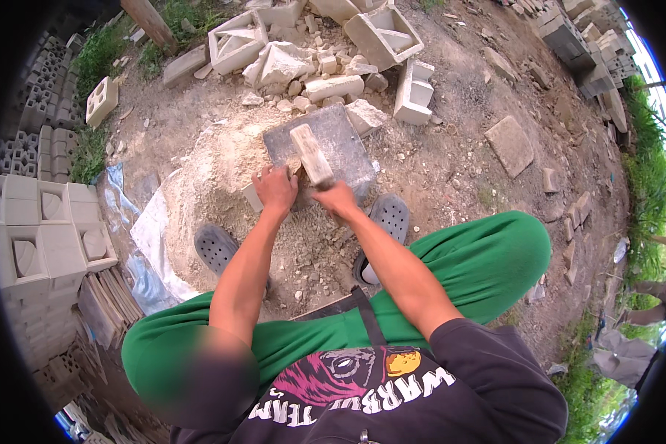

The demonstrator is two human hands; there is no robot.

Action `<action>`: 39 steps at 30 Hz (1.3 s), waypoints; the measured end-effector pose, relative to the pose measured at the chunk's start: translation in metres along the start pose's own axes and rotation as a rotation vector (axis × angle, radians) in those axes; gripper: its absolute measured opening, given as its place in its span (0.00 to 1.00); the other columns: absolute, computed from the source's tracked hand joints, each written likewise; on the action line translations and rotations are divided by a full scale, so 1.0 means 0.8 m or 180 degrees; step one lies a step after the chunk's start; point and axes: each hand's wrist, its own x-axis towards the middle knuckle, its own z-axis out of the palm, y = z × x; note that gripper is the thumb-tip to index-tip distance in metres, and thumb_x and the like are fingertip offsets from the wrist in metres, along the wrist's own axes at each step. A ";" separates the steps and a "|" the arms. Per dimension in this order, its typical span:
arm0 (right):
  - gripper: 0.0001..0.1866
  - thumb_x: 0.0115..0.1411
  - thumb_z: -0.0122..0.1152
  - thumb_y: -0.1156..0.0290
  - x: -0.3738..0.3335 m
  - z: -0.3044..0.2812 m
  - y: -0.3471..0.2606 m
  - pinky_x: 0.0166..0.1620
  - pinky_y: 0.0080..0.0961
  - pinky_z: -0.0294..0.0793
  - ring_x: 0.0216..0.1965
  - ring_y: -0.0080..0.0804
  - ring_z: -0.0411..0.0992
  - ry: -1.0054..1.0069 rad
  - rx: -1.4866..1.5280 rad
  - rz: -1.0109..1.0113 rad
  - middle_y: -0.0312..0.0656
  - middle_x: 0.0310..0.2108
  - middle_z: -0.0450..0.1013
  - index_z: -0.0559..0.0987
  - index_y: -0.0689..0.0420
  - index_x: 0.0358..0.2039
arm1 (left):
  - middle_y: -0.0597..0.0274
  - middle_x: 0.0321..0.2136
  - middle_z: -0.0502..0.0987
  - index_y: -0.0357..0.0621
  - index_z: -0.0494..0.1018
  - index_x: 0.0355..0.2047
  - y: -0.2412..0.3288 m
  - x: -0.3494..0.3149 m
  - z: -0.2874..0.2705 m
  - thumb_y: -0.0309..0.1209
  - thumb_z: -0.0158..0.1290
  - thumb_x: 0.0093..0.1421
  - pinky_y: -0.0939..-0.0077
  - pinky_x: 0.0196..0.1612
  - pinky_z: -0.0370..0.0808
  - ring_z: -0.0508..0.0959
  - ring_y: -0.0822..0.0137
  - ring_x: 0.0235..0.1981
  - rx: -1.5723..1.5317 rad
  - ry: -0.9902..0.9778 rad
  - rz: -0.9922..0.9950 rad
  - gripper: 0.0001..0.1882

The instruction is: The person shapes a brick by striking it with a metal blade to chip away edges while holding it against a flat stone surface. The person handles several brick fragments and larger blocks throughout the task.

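A long pale block-shaped head, wood by its look, belongs to a mallet (311, 155) over a dark flat plate (351, 152). My right hand (336, 198) is closed at the mallet's near end; the handle is mostly hidden by my fingers. At the plate's near left edge, my left hand (275, 189) has its fingers curled down against a pale chunk of block (251, 197). Part of that chunk lies hidden under the hand. Pale crushed powder and crumbs (222, 166) are heaped around the plate's left and near sides.
Beyond the plate lie broken blocks and rubble (333, 87). Stacked pale blocks (63, 244) stand at the left, near a white and blue sheet (159, 244). A flat slab (510, 146) rests on the ground at right. My clog-shod feet (217, 248) flank the heap.
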 end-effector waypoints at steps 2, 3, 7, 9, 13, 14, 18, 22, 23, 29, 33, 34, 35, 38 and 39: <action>0.20 0.49 0.70 0.59 -0.004 -0.010 -0.007 0.25 0.31 0.78 0.19 0.31 0.77 -0.0466 0.0351 0.0541 0.43 0.23 0.80 0.84 0.64 0.35 | 0.57 0.42 0.83 0.50 0.81 0.47 0.000 0.001 0.003 0.43 0.59 0.57 0.51 0.63 0.57 0.72 0.58 0.58 0.0024 -0.0034 -0.0063 0.20; 0.20 0.49 0.70 0.59 0.003 -0.005 -0.004 0.25 0.31 0.78 0.19 0.31 0.77 -0.0472 0.0357 0.0530 0.43 0.23 0.80 0.84 0.64 0.35 | 0.57 0.42 0.83 0.50 0.81 0.47 -0.002 0.000 0.003 0.43 0.59 0.57 0.51 0.63 0.57 0.72 0.58 0.58 0.0033 -0.0024 -0.0068 0.20; 0.20 0.46 0.71 0.59 0.014 -0.011 -0.018 0.27 0.31 0.78 0.21 0.33 0.79 -0.0557 0.0046 0.0964 0.44 0.22 0.79 0.84 0.65 0.31 | 0.56 0.45 0.82 0.52 0.81 0.48 -0.013 0.003 0.007 0.45 0.58 0.59 0.50 0.65 0.55 0.72 0.58 0.58 -0.0055 -0.0124 -0.0095 0.20; 0.21 0.44 0.71 0.57 0.015 -0.022 -0.019 0.30 0.32 0.80 0.24 0.36 0.81 -0.0686 0.0104 0.1054 0.47 0.23 0.80 0.85 0.65 0.30 | 0.55 0.47 0.81 0.52 0.81 0.49 -0.023 0.009 0.007 0.46 0.57 0.59 0.49 0.65 0.55 0.72 0.58 0.59 -0.0151 -0.0200 -0.0082 0.20; 0.19 0.47 0.71 0.59 0.023 -0.036 -0.019 0.24 0.31 0.77 0.18 0.33 0.77 -0.0641 0.0302 0.0934 0.44 0.18 0.77 0.82 0.66 0.23 | 0.54 0.48 0.81 0.52 0.79 0.51 -0.025 0.030 -0.002 0.48 0.56 0.61 0.47 0.65 0.57 0.74 0.56 0.56 -0.0277 -0.0536 -0.0108 0.22; 0.17 0.49 0.71 0.62 0.021 -0.034 -0.021 0.19 0.30 0.74 0.15 0.31 0.75 -0.0571 0.0461 0.0877 0.41 0.16 0.74 0.80 0.66 0.20 | 0.54 0.47 0.81 0.51 0.79 0.52 -0.029 0.032 -0.003 0.48 0.56 0.61 0.48 0.65 0.58 0.76 0.55 0.54 -0.0246 -0.0539 -0.0249 0.23; 0.17 0.49 0.72 0.63 0.016 -0.035 -0.021 0.19 0.30 0.74 0.14 0.31 0.74 -0.0481 0.0570 0.1064 0.41 0.15 0.74 0.80 0.67 0.19 | 0.54 0.45 0.81 0.49 0.79 0.50 -0.041 0.026 -0.003 0.48 0.56 0.60 0.50 0.65 0.58 0.78 0.55 0.50 -0.0540 -0.0066 0.0022 0.23; 0.22 0.46 0.71 0.57 0.012 -0.033 -0.025 0.25 0.33 0.78 0.18 0.35 0.79 -0.0490 0.0389 0.0993 0.45 0.18 0.77 0.81 0.68 0.21 | 0.55 0.42 0.83 0.47 0.79 0.47 -0.051 0.017 -0.008 0.42 0.58 0.58 0.53 0.64 0.60 0.80 0.57 0.47 -0.0477 -0.0161 0.0290 0.20; 0.22 0.46 0.71 0.56 0.014 -0.034 -0.019 0.26 0.33 0.79 0.19 0.35 0.79 -0.0416 0.0331 0.0964 0.46 0.19 0.78 0.82 0.68 0.22 | 0.56 0.41 0.83 0.48 0.79 0.46 -0.047 0.017 -0.010 0.40 0.59 0.57 0.53 0.64 0.60 0.80 0.57 0.47 -0.0598 -0.0244 0.0335 0.18; 0.22 0.46 0.70 0.55 0.029 -0.051 -0.069 0.34 0.28 0.80 0.25 0.32 0.81 -0.0454 -0.0001 0.0652 0.46 0.21 0.80 0.84 0.66 0.27 | 0.59 0.42 0.82 0.49 0.80 0.43 -0.044 0.016 -0.005 0.32 0.59 0.56 0.57 0.62 0.64 0.80 0.59 0.48 -0.0452 -0.0182 0.0549 0.13; 0.18 0.49 0.68 0.57 0.019 -0.060 -0.144 0.30 0.31 0.76 0.24 0.33 0.80 -0.0258 0.0321 -0.0159 0.46 0.20 0.79 0.83 0.63 0.27 | 0.62 0.43 0.81 0.49 0.81 0.38 -0.061 0.008 0.016 0.31 0.59 0.54 0.59 0.58 0.69 0.79 0.59 0.49 -0.0496 0.1022 0.1067 0.10; 0.16 0.50 0.67 0.58 0.020 -0.056 -0.148 0.29 0.34 0.74 0.23 0.31 0.79 -0.0288 0.0230 -0.0133 0.45 0.20 0.78 0.83 0.60 0.27 | 0.62 0.45 0.80 0.49 0.82 0.38 -0.061 0.008 0.018 0.31 0.60 0.54 0.61 0.56 0.71 0.78 0.58 0.50 -0.0576 0.0837 0.1050 0.10; 0.16 0.50 0.67 0.58 0.020 -0.049 -0.141 0.29 0.34 0.74 0.23 0.31 0.79 -0.0313 0.0210 -0.0127 0.45 0.20 0.78 0.83 0.60 0.27 | 0.62 0.46 0.79 0.49 0.82 0.38 -0.058 0.010 0.017 0.31 0.62 0.53 0.62 0.54 0.73 0.77 0.57 0.51 -0.0662 0.0658 0.1046 0.11; 0.15 0.51 0.69 0.63 0.025 -0.011 -0.065 0.24 0.29 0.74 0.19 0.26 0.77 0.0194 0.0126 -0.0740 0.40 0.17 0.76 0.81 0.64 0.28 | 0.63 0.42 0.80 0.50 0.82 0.38 -0.045 0.017 0.014 0.30 0.60 0.54 0.62 0.53 0.74 0.78 0.58 0.48 -0.0765 0.0769 0.1147 0.10; 0.15 0.51 0.69 0.63 0.021 -0.004 -0.048 0.24 0.29 0.74 0.19 0.26 0.77 0.0157 0.0111 -0.0747 0.40 0.17 0.76 0.81 0.64 0.28 | 0.63 0.42 0.80 0.50 0.82 0.38 -0.045 0.017 0.014 0.30 0.60 0.54 0.62 0.53 0.74 0.78 0.58 0.48 -0.0768 0.0771 0.1107 0.10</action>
